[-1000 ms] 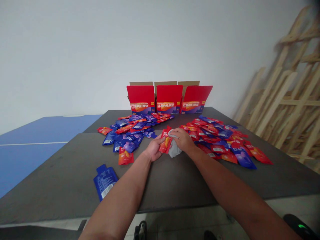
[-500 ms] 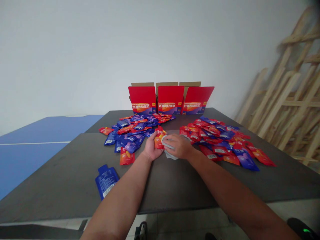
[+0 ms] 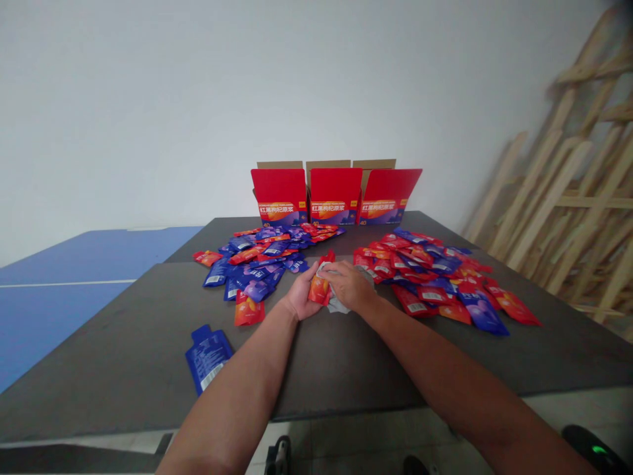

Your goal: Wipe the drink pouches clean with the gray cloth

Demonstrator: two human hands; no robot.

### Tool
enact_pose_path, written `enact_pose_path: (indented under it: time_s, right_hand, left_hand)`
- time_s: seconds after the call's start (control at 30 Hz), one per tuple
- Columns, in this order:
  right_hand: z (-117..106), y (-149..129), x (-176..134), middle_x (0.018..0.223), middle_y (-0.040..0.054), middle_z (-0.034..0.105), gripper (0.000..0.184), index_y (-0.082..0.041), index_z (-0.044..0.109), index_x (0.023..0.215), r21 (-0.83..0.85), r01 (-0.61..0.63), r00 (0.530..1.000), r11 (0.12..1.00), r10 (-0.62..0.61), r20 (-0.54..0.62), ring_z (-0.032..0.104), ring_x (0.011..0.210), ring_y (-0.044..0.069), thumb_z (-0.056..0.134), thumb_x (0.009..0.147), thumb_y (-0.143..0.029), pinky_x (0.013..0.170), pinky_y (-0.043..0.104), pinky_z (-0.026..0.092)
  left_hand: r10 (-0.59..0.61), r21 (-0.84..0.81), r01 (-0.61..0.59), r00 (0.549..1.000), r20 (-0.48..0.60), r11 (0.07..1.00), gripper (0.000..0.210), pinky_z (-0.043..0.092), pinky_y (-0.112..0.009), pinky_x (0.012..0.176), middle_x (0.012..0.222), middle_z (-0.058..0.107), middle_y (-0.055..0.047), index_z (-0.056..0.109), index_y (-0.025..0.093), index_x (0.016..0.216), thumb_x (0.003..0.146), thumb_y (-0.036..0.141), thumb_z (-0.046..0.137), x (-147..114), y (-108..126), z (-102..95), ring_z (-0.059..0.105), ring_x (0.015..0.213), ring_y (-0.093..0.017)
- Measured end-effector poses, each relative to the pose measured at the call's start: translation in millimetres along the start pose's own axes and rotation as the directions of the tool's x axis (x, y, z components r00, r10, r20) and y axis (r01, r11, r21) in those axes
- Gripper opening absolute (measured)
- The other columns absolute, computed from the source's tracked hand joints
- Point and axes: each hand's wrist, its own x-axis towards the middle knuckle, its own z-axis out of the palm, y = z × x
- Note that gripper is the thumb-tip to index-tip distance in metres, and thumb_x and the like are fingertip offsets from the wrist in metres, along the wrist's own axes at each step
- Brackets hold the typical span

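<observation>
Over the middle of the table, my left hand (image 3: 302, 297) grips a red-orange pouch (image 3: 319, 289) by its left side. My right hand (image 3: 350, 284) is closed on a grey-white cloth (image 3: 338, 306) and presses it against the front of that pouch. The cloth hides part of the pouch's upper right. To the left lies a heap of blue and red pouches (image 3: 262, 272), with one red pouch (image 3: 248, 309) at its near edge. On the right spreads another heap of pouches (image 3: 435, 269). A single blue pouch (image 3: 208, 356) lies beside my left forearm.
Three open red cartons (image 3: 281, 191) stand in a row at the back of the dark table (image 3: 346, 369). Wooden frames (image 3: 568, 191) lean against the wall on the right. A blue table (image 3: 99, 264) is on the left.
My right hand has slid the cloth up and left across the pouch, covering more of its upper front. The pouch has shifted slightly to the right and turned a little in my left hand.
</observation>
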Motion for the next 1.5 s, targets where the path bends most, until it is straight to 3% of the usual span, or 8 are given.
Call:
enact_pose_path:
  time_s: [0.5,0.6,0.7,0.8,0.9,1.13,1.27,1.5]
  right_hand:
    - [-5,17,1,0.099,0.012,0.064,0.03,-0.014,0.069,0.11,0.03,-0.449,0.878,0.893,0.448,-0.17,0.061,0.094,0.022,0.047,0.09,-0.02,0.087,0.035,0.051]
    - [-7,13,1,0.101,0.0119,0.063,0.031,-0.015,0.068,0.112,0.034,-0.333,0.922,0.942,0.333,-0.196,0.06,0.096,0.021,0.046,0.091,-0.019,0.087,0.034,0.05]
    - [-7,-1,2,0.102,0.0098,0.064,0.029,-0.019,0.068,0.11,0.05,-0.037,0.994,0.998,0.042,-0.101,0.059,0.095,0.019,0.046,0.091,-0.018,0.085,0.033,0.05]
    - [-4,-17,3,0.103,0.0083,0.065,0.029,-0.022,0.068,0.11,0.083,0.218,0.975,0.973,-0.221,0.033,0.057,0.095,0.019,0.047,0.091,-0.016,0.087,0.035,0.048]
    - [1,-28,4,0.105,0.0081,0.065,0.03,-0.024,0.066,0.112,0.103,0.283,0.95,0.953,-0.294,0.108,0.056,0.096,0.02,0.047,0.091,-0.015,0.088,0.037,0.047]
    - [7,-18,3,0.102,0.008,0.063,0.027,-0.021,0.069,0.108,0.103,-0.043,0.994,0.994,0.053,-0.095,0.059,0.095,0.02,0.049,0.09,-0.015,0.085,0.033,0.05]
    - [8,-8,1,0.099,0.0082,0.061,0.024,-0.019,0.068,0.108,0.127,-0.259,0.944,0.957,0.279,-0.177,0.059,0.094,0.02,0.051,0.09,-0.02,0.085,0.033,0.051]
    - [9,8,2,0.094,0.0079,0.064,0.02,-0.02,0.068,0.1,0.18,-0.428,0.856,0.886,0.461,-0.234,0.061,0.091,0.021,0.053,0.088,-0.024,0.086,0.037,0.05]
  left_hand:
    - [-0.009,0.144,0.024,0.995,-0.101,0.989,0.036,0.051,-0.028,0.057,0.09,0.07,-0.011,0.063,0.011,0.105,0.09,0.041,0.05,-1,2,-3.1,0.067,0.071,-0.018]
    - [0.028,0.047,-0.025,0.997,-0.067,0.999,0.04,0.05,-0.027,0.056,0.088,0.069,-0.012,0.064,0.012,0.102,0.092,0.045,0.045,0,7,-4.9,0.066,0.073,-0.019]
    - [0.091,-0.031,-0.092,0.995,-0.051,0.995,0.038,0.049,-0.025,0.055,0.078,0.068,-0.008,0.065,0.011,0.092,0.092,0.044,0.045,2,10,-6.0,0.064,0.065,-0.016]
    - [0.081,-0.043,-0.084,0.994,-0.067,0.996,0.039,0.049,-0.023,0.056,0.072,0.066,-0.007,0.064,0.01,0.085,0.091,0.045,0.047,3,10,-6.4,0.063,0.062,-0.014]
    - [0.021,-0.021,-0.023,0.996,-0.092,1.0,0.041,0.048,-0.022,0.054,0.068,0.065,-0.007,0.063,0.01,0.079,0.09,0.046,0.048,5,8,-6.5,0.063,0.061,-0.015]
    - [0.014,0.112,0.006,0.983,-0.181,0.994,0.028,0.045,-0.021,0.047,0.056,0.059,-0.003,0.058,0.013,0.07,0.089,0.032,0.051,8,-4,-2.5,0.057,0.048,-0.012]
    - [0.023,0.188,0.009,0.986,-0.168,0.982,0.028,0.037,-0.019,0.037,0.055,0.057,0.0,0.057,0.014,0.071,0.089,0.035,0.052,7,-7,-1.0,0.05,0.039,-0.009]
    - [-0.087,0.149,0.096,0.994,-0.065,0.984,0.023,0.029,-0.016,0.034,0.062,0.055,-0.002,0.061,0.013,0.085,0.088,0.034,0.053,5,-1,-5.2,0.049,0.047,-0.009]
